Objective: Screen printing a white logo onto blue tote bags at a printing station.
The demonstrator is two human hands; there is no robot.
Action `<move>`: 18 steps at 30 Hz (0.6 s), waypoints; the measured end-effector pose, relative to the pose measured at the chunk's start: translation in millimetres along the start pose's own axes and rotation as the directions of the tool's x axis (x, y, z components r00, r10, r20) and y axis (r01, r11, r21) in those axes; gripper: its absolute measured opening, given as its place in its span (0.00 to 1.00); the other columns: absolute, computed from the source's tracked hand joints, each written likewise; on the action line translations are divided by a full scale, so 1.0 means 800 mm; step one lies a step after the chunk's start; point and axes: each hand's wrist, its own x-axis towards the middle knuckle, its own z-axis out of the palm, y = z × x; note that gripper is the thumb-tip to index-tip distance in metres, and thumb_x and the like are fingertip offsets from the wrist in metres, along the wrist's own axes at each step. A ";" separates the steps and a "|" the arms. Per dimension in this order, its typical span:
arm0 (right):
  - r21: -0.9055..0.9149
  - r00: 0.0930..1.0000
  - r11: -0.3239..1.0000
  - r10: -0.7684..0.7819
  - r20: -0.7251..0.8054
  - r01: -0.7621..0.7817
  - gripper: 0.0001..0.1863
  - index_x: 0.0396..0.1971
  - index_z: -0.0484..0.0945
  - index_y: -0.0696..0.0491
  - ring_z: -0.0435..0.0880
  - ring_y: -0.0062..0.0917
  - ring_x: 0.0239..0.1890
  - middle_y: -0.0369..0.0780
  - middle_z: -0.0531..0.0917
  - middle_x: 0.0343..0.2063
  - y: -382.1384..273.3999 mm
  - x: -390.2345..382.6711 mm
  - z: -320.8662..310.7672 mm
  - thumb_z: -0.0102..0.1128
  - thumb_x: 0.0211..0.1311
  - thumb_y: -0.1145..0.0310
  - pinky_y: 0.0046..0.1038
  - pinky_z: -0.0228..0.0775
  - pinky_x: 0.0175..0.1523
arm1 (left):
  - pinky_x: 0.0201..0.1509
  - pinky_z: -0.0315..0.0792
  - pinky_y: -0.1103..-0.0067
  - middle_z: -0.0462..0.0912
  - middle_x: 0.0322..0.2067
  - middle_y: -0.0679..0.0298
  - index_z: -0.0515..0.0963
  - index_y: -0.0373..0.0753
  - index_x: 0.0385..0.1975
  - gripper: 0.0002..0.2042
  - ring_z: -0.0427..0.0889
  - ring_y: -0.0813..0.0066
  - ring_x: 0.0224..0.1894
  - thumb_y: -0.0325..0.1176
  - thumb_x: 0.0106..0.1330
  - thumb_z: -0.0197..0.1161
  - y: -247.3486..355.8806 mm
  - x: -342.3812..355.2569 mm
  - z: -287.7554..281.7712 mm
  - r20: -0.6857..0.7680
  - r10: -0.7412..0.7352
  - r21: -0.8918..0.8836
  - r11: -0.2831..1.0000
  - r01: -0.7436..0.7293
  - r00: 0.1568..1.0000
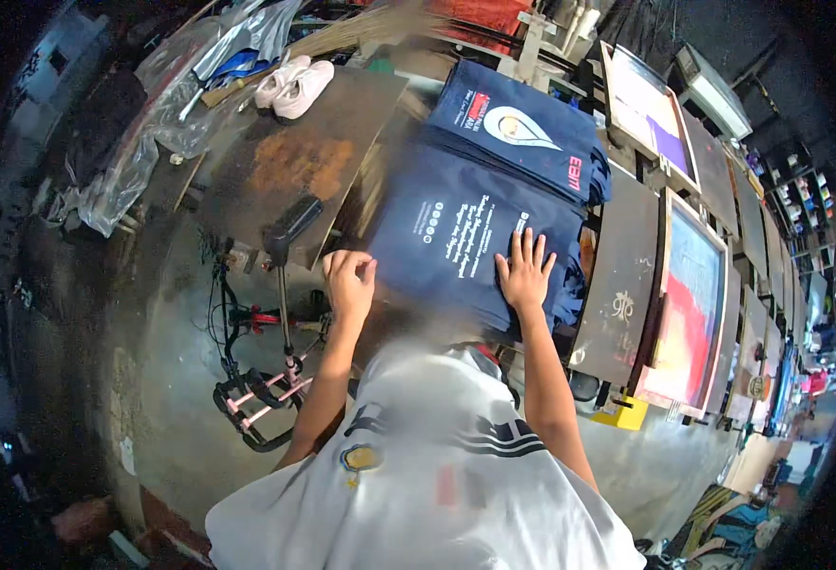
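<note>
My right hand (pixel 527 275) lies flat, fingers spread, on a pile of dark navy printed fabric items (pixel 408 228), perhaps bags or shirts, with white lettering facing up. Just behind it rests a second navy stack (pixel 513 119) with a white drop-shaped print and red marks. My left hand (pixel 349 280) is at the left edge of the near pile, fingers curled and closed; what they hold, if anything, I cannot make out.
A brown board (pixel 223 195) bearing pale shoes (pixel 294 88) is at the left, above a bicycle (pixel 256 399). Plastic sheeting (pixel 137 171) lies further left. Framed screens (pixel 684 304) and dark boards (pixel 617 285) line the right side, a yellow object (pixel 627 414) beneath.
</note>
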 end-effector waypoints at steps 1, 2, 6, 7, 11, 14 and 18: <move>-0.007 1.000 1.000 0.000 -0.016 0.000 0.37 0.73 0.57 0.46 0.45 0.41 0.77 0.40 0.54 0.75 0.001 0.002 0.001 0.39 0.71 0.39 0.56 0.33 0.75 | 0.51 0.67 0.65 0.78 0.34 0.59 0.79 0.40 0.37 0.12 0.73 0.57 0.42 0.32 0.55 0.73 0.003 0.004 0.002 -0.007 -0.004 -0.002 1.000 0.004 1.000; -0.010 1.000 1.000 -0.006 -0.017 0.006 0.37 0.73 0.57 0.46 0.45 0.41 0.77 0.40 0.54 0.75 -0.001 0.001 0.002 0.39 0.71 0.39 0.56 0.33 0.75 | 0.52 0.67 0.64 0.78 0.36 0.57 0.79 0.40 0.39 0.14 0.73 0.55 0.43 0.34 0.55 0.73 0.007 0.008 0.002 0.007 -0.039 0.002 0.999 0.039 0.999; 0.002 1.000 1.000 -0.002 0.009 0.002 0.38 0.73 0.56 0.45 0.45 0.42 0.77 0.40 0.54 0.75 -0.007 0.001 0.000 0.39 0.71 0.39 0.56 0.33 0.75 | 0.58 0.66 0.62 0.77 0.44 0.53 0.76 0.38 0.47 0.20 0.72 0.49 0.51 0.41 0.59 0.70 -0.012 -0.001 0.024 0.087 -0.162 0.065 0.985 0.157 0.983; 0.015 1.000 1.000 -0.012 -0.001 0.012 0.38 0.73 0.56 0.46 0.44 0.42 0.77 0.40 0.53 0.75 -0.008 0.006 -0.001 0.40 0.71 0.39 0.57 0.33 0.75 | 0.63 0.63 0.59 0.75 0.51 0.50 0.73 0.38 0.54 0.25 0.69 0.47 0.58 0.44 0.60 0.69 -0.022 -0.001 0.032 0.291 -0.330 0.138 0.943 0.302 0.898; 0.177 0.988 0.983 0.008 0.153 -0.036 0.37 0.73 0.56 0.46 0.44 0.44 0.77 0.42 0.52 0.75 0.021 0.012 -0.018 0.44 0.71 0.41 0.60 0.34 0.74 | 0.68 0.58 0.53 0.67 0.61 0.50 0.68 0.39 0.61 0.29 0.59 0.48 0.69 0.40 0.61 0.67 0.046 0.010 0.031 0.167 -0.151 0.164 0.979 0.124 0.974; 0.338 1.000 0.941 0.030 -0.010 -0.025 0.36 0.72 0.57 0.48 0.44 0.45 0.77 0.47 0.54 0.74 0.017 0.027 -0.062 0.46 0.71 0.45 0.56 0.38 0.74 | 0.71 0.55 0.57 0.64 0.66 0.48 0.68 0.38 0.63 0.30 0.57 0.47 0.70 0.38 0.61 0.67 0.106 0.051 0.032 0.198 0.006 0.056 0.998 -0.017 0.980; 0.359 0.987 0.933 0.030 -0.156 0.028 0.33 0.70 0.60 0.52 0.48 0.46 0.76 0.49 0.57 0.72 0.003 0.015 -0.111 0.49 0.72 0.51 0.53 0.40 0.74 | 0.74 0.52 0.58 0.49 0.74 0.47 0.65 0.39 0.67 0.33 0.49 0.46 0.75 0.41 0.62 0.67 0.174 0.076 0.094 0.314 0.222 -0.127 0.973 -0.191 0.923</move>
